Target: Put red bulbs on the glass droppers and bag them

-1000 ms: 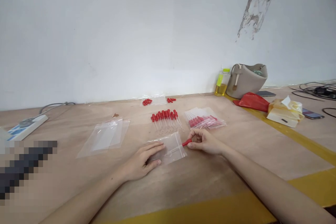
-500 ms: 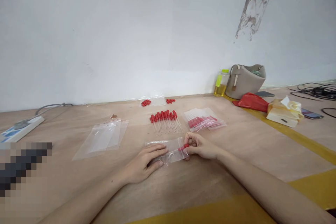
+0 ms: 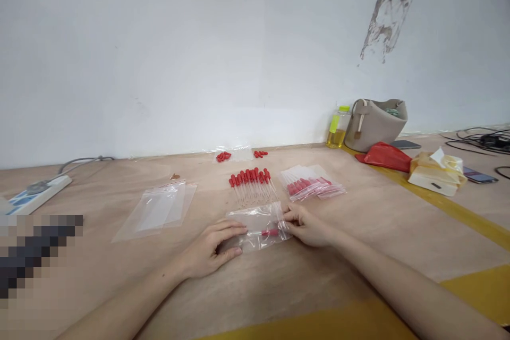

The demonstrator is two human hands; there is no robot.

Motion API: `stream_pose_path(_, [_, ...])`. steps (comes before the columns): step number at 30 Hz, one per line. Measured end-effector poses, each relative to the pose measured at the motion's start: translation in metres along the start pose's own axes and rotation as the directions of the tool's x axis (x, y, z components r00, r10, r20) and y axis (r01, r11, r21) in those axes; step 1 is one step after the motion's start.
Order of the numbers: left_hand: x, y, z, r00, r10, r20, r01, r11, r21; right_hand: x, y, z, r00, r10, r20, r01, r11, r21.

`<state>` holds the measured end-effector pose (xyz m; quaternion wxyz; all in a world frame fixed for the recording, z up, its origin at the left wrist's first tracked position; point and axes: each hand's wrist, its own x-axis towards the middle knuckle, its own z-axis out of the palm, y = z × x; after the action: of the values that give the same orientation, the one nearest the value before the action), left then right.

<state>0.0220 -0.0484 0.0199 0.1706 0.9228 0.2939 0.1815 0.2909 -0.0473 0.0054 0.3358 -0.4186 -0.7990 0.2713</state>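
Observation:
A clear zip bag (image 3: 255, 218) lies flat in front of me. Inside it is a dropper with a red rubber bulb (image 3: 270, 232), its thin stem pointing left. My left hand (image 3: 215, 244) rests on the bag's left end, thumb and fingers apart. At the right, zip end, my right hand (image 3: 300, 223) pinches the edge of the bag between thumb and fingers. Just beyond the bag, several red-bulbed droppers (image 3: 251, 178) lie side by side in a row. To their right is a fanned pile of bags with droppers in them (image 3: 311, 186).
Flat zip bags (image 3: 159, 210) lie on the left. Loose red bulbs (image 3: 223, 156) sit by the wall. A power strip (image 3: 42, 196) is at far left. On the right are a bottle (image 3: 338, 127), a grey bag (image 3: 374, 127), a red packet (image 3: 384, 158), a tissue pack (image 3: 434, 170) and black cables (image 3: 486, 141).
The dropper has slid left, its red bulb now fully inside the bag. My right hand has moved from the bulb to the bag's edge. My left hand has shifted slightly left.

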Motion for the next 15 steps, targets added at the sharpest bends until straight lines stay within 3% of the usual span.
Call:
stream_pose_path(4, [-0.001, -0.002, 0.001, 1.000, -0.009, -0.007, 0.009, 1.000, 0.003, 0.006, 0.010, -0.017, 0.957, 0.157, -0.243, -0.201, 0.965, -0.167])
stream_pose_path(10, [0.002, -0.005, -0.002, 0.998, -0.037, 0.057, 0.041, 0.997, -0.069, 0.051, 0.011, -0.028, 0.923, 0.252, -0.290, -0.333, 0.902, -0.276])
stream_pose_path(15, [0.004, -0.008, -0.003, 0.998, 0.007, 0.065, 0.000, 0.994, -0.110, 0.110, 0.020, -0.018, 0.836, 0.389, -0.388, -0.507, 0.818, -0.272])
